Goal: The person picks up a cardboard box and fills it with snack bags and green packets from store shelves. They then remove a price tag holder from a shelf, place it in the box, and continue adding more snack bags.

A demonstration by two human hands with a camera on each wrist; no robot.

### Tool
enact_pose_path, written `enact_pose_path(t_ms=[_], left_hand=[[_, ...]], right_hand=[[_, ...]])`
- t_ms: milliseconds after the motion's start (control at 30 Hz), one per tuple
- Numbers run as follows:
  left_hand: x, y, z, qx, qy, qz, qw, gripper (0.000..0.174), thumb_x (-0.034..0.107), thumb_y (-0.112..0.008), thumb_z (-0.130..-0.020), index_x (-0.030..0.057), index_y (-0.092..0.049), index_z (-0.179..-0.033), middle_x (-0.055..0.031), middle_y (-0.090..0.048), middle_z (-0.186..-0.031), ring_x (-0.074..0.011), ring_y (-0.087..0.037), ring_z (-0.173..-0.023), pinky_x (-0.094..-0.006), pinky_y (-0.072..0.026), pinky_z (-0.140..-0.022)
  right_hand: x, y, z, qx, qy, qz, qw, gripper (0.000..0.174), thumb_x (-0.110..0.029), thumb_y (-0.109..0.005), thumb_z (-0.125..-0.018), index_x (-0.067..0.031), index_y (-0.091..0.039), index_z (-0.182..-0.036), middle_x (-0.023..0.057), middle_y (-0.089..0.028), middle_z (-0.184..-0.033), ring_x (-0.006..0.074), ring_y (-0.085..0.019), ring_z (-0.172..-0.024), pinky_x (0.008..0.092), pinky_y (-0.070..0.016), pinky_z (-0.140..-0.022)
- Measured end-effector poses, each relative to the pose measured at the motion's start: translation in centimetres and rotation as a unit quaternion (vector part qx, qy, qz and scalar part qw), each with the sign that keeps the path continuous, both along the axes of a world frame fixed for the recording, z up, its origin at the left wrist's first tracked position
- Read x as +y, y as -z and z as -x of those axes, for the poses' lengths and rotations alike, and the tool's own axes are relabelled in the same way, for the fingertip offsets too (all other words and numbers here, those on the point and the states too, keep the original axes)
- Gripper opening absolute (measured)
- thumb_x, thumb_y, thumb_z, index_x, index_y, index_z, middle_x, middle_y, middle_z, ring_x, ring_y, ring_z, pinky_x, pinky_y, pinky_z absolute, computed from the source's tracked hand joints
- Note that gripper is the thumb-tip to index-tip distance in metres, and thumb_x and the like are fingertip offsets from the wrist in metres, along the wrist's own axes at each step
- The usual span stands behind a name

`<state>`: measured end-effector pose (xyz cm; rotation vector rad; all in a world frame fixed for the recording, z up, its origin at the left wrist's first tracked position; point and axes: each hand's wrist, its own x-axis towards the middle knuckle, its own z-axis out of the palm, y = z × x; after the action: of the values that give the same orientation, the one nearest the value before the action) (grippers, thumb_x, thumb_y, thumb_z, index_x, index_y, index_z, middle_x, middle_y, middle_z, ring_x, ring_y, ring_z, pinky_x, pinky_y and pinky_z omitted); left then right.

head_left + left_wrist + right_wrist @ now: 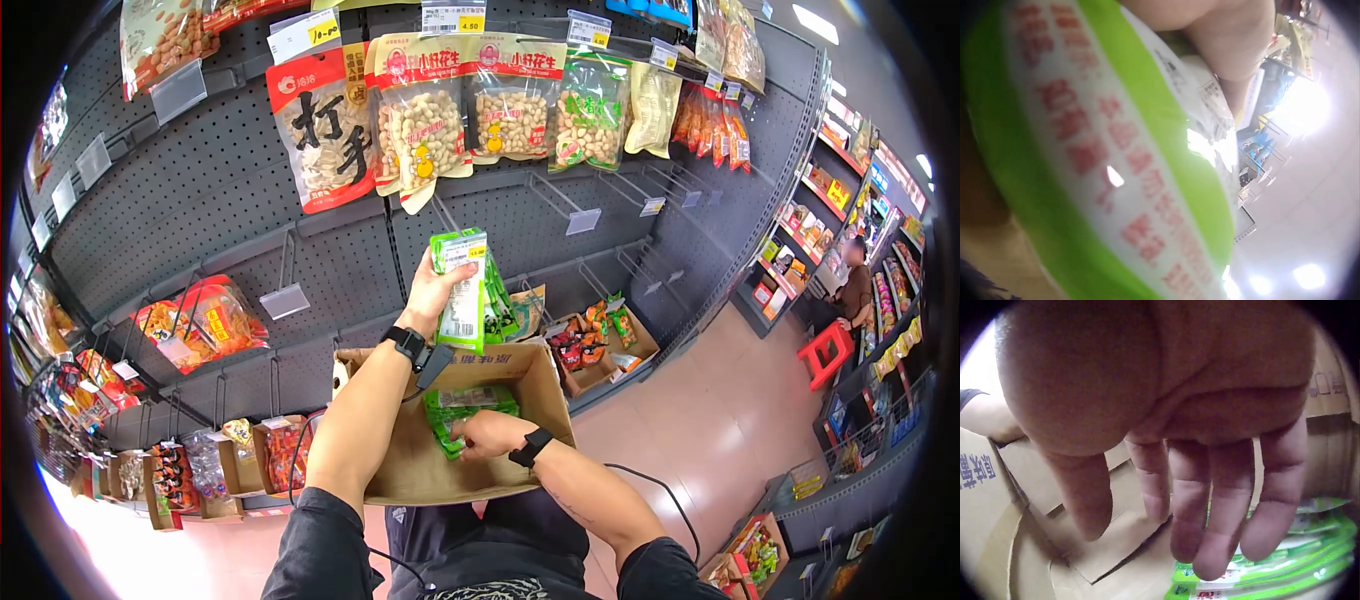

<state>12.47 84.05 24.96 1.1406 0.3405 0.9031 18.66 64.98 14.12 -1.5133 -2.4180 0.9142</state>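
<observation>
left hand (432,290) grip: holding green-white packet (462,300), red print | right hand (485,433) grip: loose, over boxed packets (462,402)

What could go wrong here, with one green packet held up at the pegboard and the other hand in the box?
1. The left hand grips the green packet by one edge only; it may slip and drop.
2. Neither hand holds the cardboard box: the right hand lies open over the packets inside, so the box could tip.

The box (420,475) walls in the packets (468,403); empty pegs (556,197) jut ahead.
</observation>
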Motion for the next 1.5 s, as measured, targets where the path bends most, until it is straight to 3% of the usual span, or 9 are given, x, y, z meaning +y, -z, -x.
enact_pose_path(t_ms=[733, 833, 900, 1000, 1100, 1133, 1200, 1267, 1500], left_hand=[[-0.3, -0.7, 0.2, 0.014, 0.005, 0.104, 0.995, 0.042, 0.006, -0.071, -0.082, 0.0039, -0.05, -0.118, -0.0085, -0.067, -0.102, -0.0207, -0.068, -0.087, -0.0357, -0.058, -0.077], [-0.3, -0.5, 0.4, 0.0, 0.04, 0.13, 0.991, 0.04, 0.008, -0.07, -0.084, 0.0035, -0.051, -0.118, -0.0077, -0.067, -0.101, -0.02, -0.068, -0.086, -0.0347, -0.0578, -0.077], [0.0, 0.0, 0.4, -0.021, 0.032, 0.085, 0.996, 0.041, 0.009, -0.072, -0.083, 0.0041, -0.051, -0.119, -0.0072, -0.067, -0.103, -0.0191, -0.068, -0.089, -0.0351, -0.0574, -0.079], [-0.1, 0.1, 0.4, -0.01, 0.025, 0.046, 0.999, 0.042, 0.01, -0.074, -0.083, 0.005, -0.051, -0.118, -0.0071, -0.067, -0.105, -0.0186, -0.067, -0.093, -0.0353, -0.0571, -0.081], [0.3, 0.4, 0.2, -0.012, 0.03, 0.054, 0.998, 0.048, 0.01, -0.077, -0.08, 0.0057, -0.049, -0.118, -0.0078, -0.066, -0.108, -0.0193, -0.066, -0.095, -0.0359, -0.0563, -0.083], [0.3, 0.6, 0.1, -0.017, 0.024, 0.06, 0.998, 0.053, 0.009, -0.079, -0.078, 0.0052, -0.046, -0.119, -0.0089, -0.066, -0.108, -0.0198, -0.066, -0.095, -0.0363, -0.0561, -0.083], [0.8, 1.2, 0.2, -0.036, 0.045, 0.039, 0.998, 0.058, 0.008, -0.079, -0.078, 0.0062, -0.044, -0.123, -0.0089, -0.065, -0.111, -0.0203, -0.065, -0.099, -0.0372, -0.0554, -0.086], [0.3, 0.9, 0.6, -0.043, 0.035, 0.004, 0.998, 0.063, 0.007, -0.08, -0.077, 0.0076, -0.042, -0.127, -0.0088, -0.063, -0.114, -0.0206, -0.063, -0.104, -0.0379, -0.0541, -0.089], [1.0, 0.5, 1.5, -0.061, 0.047, -0.007, 0.997, 0.066, 0.007, -0.075, -0.081, 0.0057, -0.037, -0.135, -0.0105, -0.06, -0.119, -0.0208, -0.06, -0.109, -0.0368, -0.051, -0.093]], right_hand=[[0.1, 0.2, -0.3, -0.011, -0.011, 0.005, 1.0, 0.046, -0.032, -0.071, -0.077, -0.0082, -0.065, -0.115, 0.0174, -0.07, -0.094, 0.0369, -0.066, -0.089, 0.0449, -0.0509, -0.08], [-0.3, -4.7, -0.5, 0.043, 0.085, -0.011, 0.995, 0.043, -0.03, -0.073, -0.078, -0.0072, -0.065, -0.114, 0.0154, -0.07, -0.092, 0.0322, -0.067, -0.085, 0.0407, -0.0526, -0.073], [-0.1, -6.8, -2.4, 0.228, 0.212, -0.078, 0.947, 0.04, -0.025, -0.075, -0.078, -0.0061, -0.065, -0.112, 0.0097, -0.07, -0.085, 0.0235, -0.067, -0.078, 0.0355, -0.0524, -0.067], [2.1, -8.9, -4.7, 0.412, 0.43, -0.26, 0.76, 0.044, -0.02, -0.079, -0.076, -0.0038, -0.063, -0.113, 0.0045, -0.065, -0.086, 0.0148, -0.062, -0.079, 0.0293, -0.0505, -0.07], [5.6, -9.6, -6.2, 0.215, 0.422, -0.4, 0.784, 0.082, -0.034, -0.087, -0.066, 0.0004, -0.049, -0.13, 0.0173, -0.056, -0.12, 0.0269, -0.055, -0.112, 0.0356, -0.0459, -0.094], [7.0, -8.2, -6.7, 0.195, 0.397, -0.384, 0.811, 0.1, -0.036, -0.088, -0.064, 0.0, -0.036, -0.141, 0.0217, -0.051, -0.132, 0.0323, -0.051, -0.122, 0.0387, -0.0401, -0.104], [8.5, -7.0, -7.1, 0.364, 0.333, -0.244, 0.835, 0.108, -0.036, -0.088, -0.066, -0.0012, -0.026, -0.147, 0.0235, -0.045, -0.14, 0.0328, -0.045, -0.13, 0.0382, -0.0348, -0.11], [9.1, -7.1, -7.5, 0.357, 0.315, -0.231, 0.848, 0.106, -0.032, -0.088, -0.067, -0.0017, -0.026, -0.148, 0.0213, -0.044, -0.142, 0.0304, -0.044, -0.132, 0.0385, -0.0342, -0.11], [9.2, -6.4, -6.8, 0.547, 0.277, -0.119, 0.781, 0.089, -0.015, -0.081, -0.073, -0.0031, -0.031, -0.146, 0.0118, -0.05, -0.136, 0.0229, -0.048, -0.126, 0.036, -0.0381, -0.107]])
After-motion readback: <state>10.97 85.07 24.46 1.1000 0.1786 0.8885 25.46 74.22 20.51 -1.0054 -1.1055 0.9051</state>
